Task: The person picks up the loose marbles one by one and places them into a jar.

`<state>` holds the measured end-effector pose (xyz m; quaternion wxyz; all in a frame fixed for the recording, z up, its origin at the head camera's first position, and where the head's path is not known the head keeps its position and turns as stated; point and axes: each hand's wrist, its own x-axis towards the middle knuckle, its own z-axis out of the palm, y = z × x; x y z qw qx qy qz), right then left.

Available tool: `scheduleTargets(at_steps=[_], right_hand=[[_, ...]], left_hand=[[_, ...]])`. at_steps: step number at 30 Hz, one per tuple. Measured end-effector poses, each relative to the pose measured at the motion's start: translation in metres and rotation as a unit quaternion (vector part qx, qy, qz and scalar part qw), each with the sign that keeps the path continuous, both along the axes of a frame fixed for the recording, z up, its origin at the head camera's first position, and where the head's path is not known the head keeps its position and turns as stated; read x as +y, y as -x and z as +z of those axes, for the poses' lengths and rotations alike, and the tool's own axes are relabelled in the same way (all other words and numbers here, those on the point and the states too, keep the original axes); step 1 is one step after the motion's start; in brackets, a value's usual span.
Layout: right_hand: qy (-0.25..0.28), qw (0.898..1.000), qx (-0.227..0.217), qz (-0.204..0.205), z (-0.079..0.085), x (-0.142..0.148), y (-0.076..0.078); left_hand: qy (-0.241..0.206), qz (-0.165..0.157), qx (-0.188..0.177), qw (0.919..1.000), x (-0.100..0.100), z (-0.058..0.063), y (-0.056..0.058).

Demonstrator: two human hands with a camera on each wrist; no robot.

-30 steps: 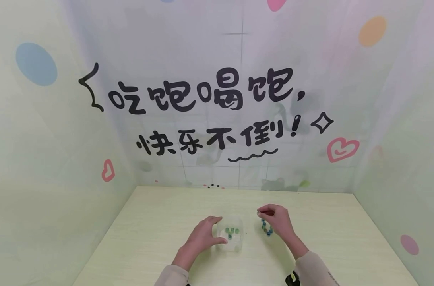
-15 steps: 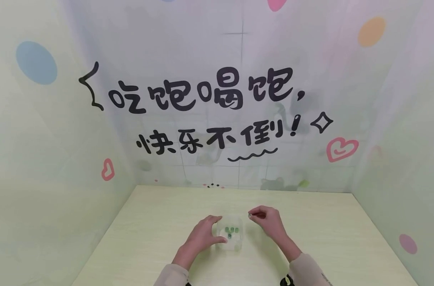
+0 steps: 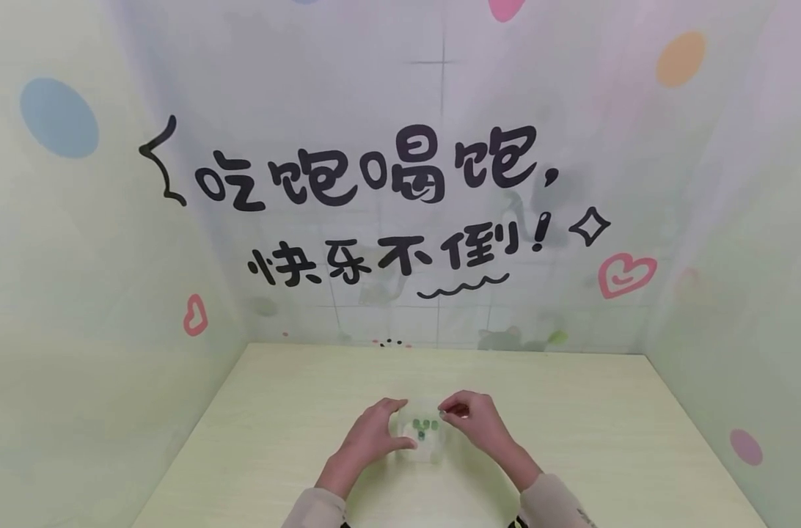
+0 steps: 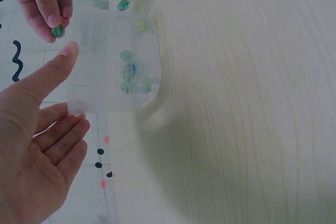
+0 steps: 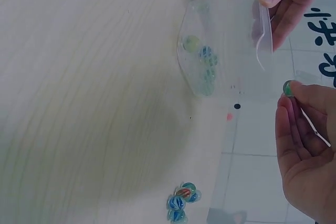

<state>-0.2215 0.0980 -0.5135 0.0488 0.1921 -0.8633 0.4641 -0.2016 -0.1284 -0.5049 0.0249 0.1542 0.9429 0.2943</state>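
Note:
A clear plastic container point(image 4: 94, 61) stands on the table with several green and blue glass marbles point(image 4: 130, 70) on its bottom. My left hand point(image 3: 369, 434) holds it from the left, thumb at the near side of the rim and fingers at the far side. Between thumb and fingertips, my right hand point(image 3: 483, 423) pinches a single green glass marble point(image 5: 288, 88). That hand is at the container's right edge in the head view, with the marble just outside the rim at rim height in the right wrist view.
Several loose marbles point(image 5: 178, 202) lie clustered on the pale wood-grain table point(image 3: 295, 396) to the right of the container; my right hand hides them in the head view. A printed backdrop point(image 3: 348, 308) with black lettering rises behind the table, and side walls flank it.
My right hand has moved left from over the loose marbles to the container's edge, carrying the pinched marble. My left hand keeps its hold on the container.

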Motion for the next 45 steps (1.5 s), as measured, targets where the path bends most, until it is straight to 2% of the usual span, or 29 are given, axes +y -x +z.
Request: scheduleTargets(at_steps=[6, 14, 20, 29, 34, 40, 45], right_hand=[[-0.047, 0.999, 0.002, 0.019, -0.001, -0.005, -0.006], [-0.049, 0.998, 0.011, 0.029, 0.006, -0.005, -0.003], [-0.042, 0.999, 0.006, -0.001, 0.011, 0.009, 0.003], [-0.035, 0.998, -0.006, -0.059, 0.020, 0.048, 0.010], [-0.044, 0.996, -0.002, -0.076, 0.020, 0.066, 0.014], [-0.055, 0.994, -0.014, -0.089, 0.018, 0.082, 0.013], [-0.065, 0.993, -0.022, -0.098, 0.009, 0.090, 0.012]], left_hand=[[0.000, -0.003, -0.007, 1.0000, 0.001, -0.005, -0.003], [0.004, 0.007, -0.001, 1.0000, 0.001, -0.004, 0.003], [0.003, 0.010, -0.011, 0.9999, 0.002, -0.003, 0.003], [0.013, 0.011, -0.011, 0.9998, 0.002, -0.004, 0.005], [0.014, 0.017, -0.017, 0.9996, 0.002, -0.002, 0.008], [0.019, 0.015, -0.016, 0.9996, 0.002, 0.000, 0.009], [0.019, 0.012, -0.018, 0.9996, 0.002, -0.002, 0.007]])
